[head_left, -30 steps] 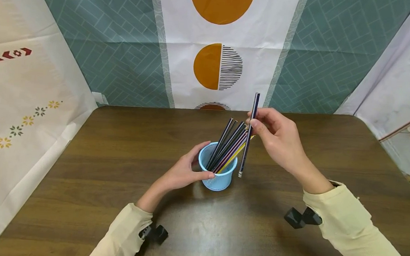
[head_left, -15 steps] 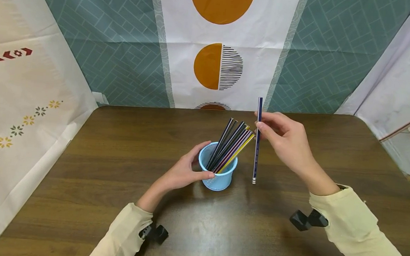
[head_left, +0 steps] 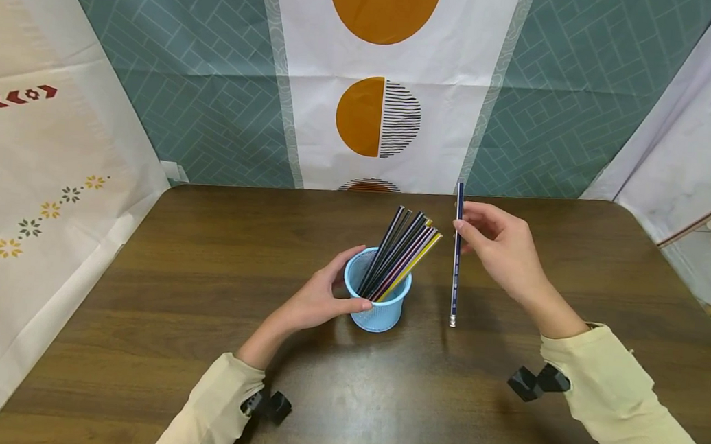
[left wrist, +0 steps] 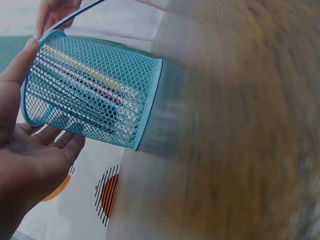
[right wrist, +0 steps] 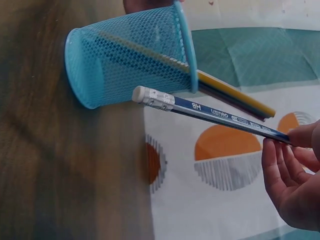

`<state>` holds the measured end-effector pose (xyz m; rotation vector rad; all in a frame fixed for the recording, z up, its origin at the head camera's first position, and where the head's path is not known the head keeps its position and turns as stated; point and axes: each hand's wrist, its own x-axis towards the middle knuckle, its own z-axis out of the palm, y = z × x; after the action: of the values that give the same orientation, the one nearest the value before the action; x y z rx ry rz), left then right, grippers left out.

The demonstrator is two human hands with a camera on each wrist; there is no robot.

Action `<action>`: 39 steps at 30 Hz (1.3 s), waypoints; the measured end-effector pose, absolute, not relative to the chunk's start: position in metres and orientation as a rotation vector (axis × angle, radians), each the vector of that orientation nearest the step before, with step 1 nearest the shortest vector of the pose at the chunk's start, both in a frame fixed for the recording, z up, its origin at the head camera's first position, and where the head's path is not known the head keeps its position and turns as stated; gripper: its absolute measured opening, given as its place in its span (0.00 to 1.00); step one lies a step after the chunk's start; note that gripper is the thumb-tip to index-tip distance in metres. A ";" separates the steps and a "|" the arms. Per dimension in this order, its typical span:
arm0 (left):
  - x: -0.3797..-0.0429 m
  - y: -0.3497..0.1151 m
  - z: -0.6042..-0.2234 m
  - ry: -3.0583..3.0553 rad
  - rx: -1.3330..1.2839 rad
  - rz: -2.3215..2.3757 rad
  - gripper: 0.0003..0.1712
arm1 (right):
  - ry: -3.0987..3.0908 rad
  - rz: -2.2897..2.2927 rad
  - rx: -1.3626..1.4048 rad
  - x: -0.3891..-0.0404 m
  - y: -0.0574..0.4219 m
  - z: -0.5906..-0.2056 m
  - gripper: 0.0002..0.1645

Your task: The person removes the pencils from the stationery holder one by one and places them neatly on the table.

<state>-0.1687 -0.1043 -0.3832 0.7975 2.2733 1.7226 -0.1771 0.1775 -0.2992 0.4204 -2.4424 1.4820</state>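
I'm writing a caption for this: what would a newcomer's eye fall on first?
Probably the light blue mesh cup of leaning pencils on the table, gripped by the left hand. Next, the dark blue pencil pinched in the right hand, eraser end down, beside the cup. Behind the table, bold orange shapes stand out on white cloth.

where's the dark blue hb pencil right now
In the head view, the dark blue pencil is pinched in the right hand, to the right of the light blue mesh cup that the left hand holds.

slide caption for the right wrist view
Right hand pinches an HB pencil beside a blue mesh cup holding more pencils.
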 end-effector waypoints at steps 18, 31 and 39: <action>-0.169 -0.104 -0.384 2.257 0.800 1.733 0.51 | -2.653 1.569 0.328 -0.195 0.177 -0.344 0.18; -0.169 -0.105 -0.385 2.266 0.787 1.727 0.51 | -2.704 1.674 0.333 -0.201 0.173 -0.368 0.18; -0.170 -0.104 -0.385 2.239 0.812 1.754 0.49 | -2.746 1.715 0.328 -0.203 0.171 -0.377 0.19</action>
<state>-0.1698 -0.1040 -0.3854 0.8121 2.2392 1.7540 -0.2034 0.1708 -0.3774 0.3279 -2.7457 1.7145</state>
